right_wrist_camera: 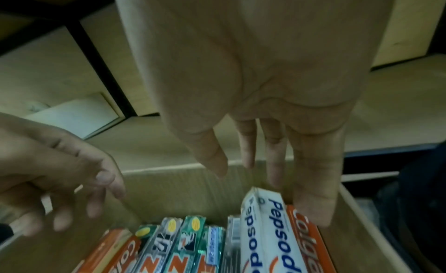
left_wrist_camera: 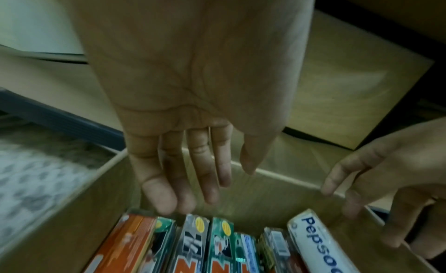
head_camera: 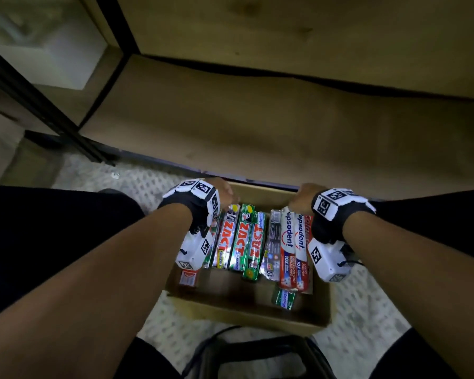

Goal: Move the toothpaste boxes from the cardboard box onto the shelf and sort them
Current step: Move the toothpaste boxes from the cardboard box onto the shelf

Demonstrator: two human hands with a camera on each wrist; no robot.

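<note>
An open cardboard box [head_camera: 246,315] on the floor holds a row of toothpaste boxes leaning on their ends: green and silver Zact boxes [head_camera: 240,236], two white-and-red Pepsodent boxes [head_camera: 293,247] and an orange Colgate box [right_wrist_camera: 306,239]. My left hand [left_wrist_camera: 200,172] hangs open over the row's left end, fingertips just above another orange box [left_wrist_camera: 128,242]. My right hand [right_wrist_camera: 272,162] is open too, fingers straight down at the Pepsodent box [right_wrist_camera: 265,229] tops, little finger beside the Colgate. Neither hand holds anything. The low wooden shelf [head_camera: 257,119] lies bare just beyond the box.
A black shelf post [head_camera: 52,110] slants down on the left, with a white box [head_camera: 52,50] behind it. Patterned matting [head_camera: 148,187] covers the floor around the carton. My dark-clad knees flank the box, and a black frame [head_camera: 257,356] sits nearest me.
</note>
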